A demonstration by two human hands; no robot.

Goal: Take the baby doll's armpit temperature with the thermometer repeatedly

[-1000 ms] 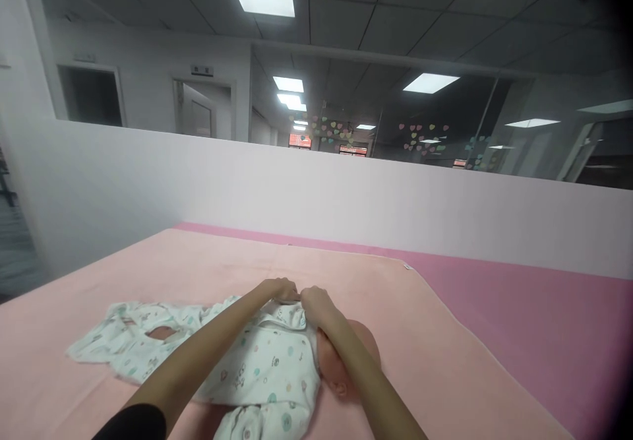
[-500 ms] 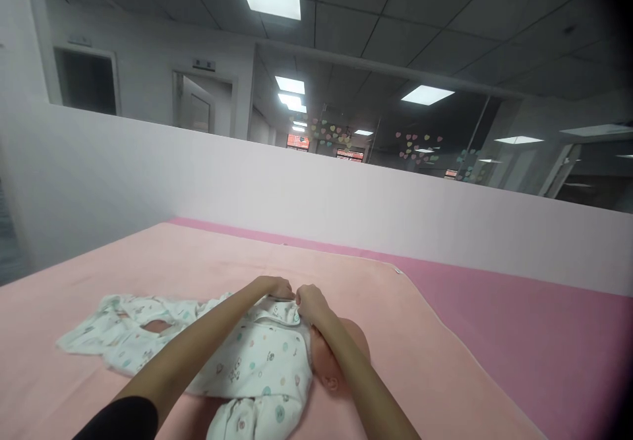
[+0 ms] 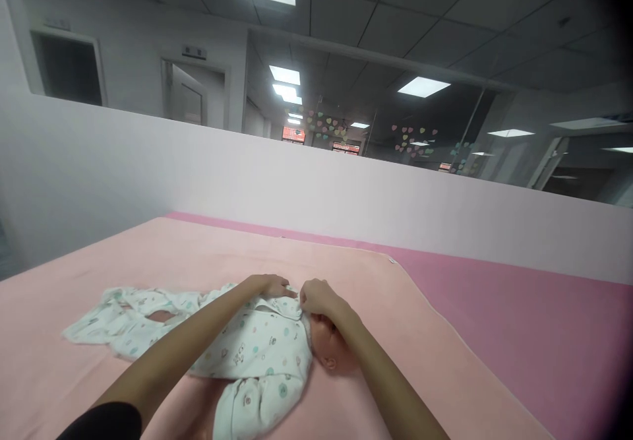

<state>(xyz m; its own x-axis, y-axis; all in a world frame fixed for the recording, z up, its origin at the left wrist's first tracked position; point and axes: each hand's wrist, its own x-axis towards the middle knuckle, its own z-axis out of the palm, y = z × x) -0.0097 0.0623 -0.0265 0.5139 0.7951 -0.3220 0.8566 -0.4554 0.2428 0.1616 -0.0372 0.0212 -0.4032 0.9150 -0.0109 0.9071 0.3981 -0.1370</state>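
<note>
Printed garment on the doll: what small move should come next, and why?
Probably best: let the left hand press the raised chest fold of the garment flat. That fold gapes just below this hand in the picture, and the right hand is curled at the neck end, beside the doll's head, perhaps able to steady things; its grip is hidden.

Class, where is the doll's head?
In the head view, the doll's head lies on the peach sheet, right of the printed clothes and partly hidden by the right forearm.

Left hand [image 3: 275, 286] on patterned garment [image 3: 257, 344], right hand [image 3: 318, 296] near doll's head [image 3: 329, 350]
</note>
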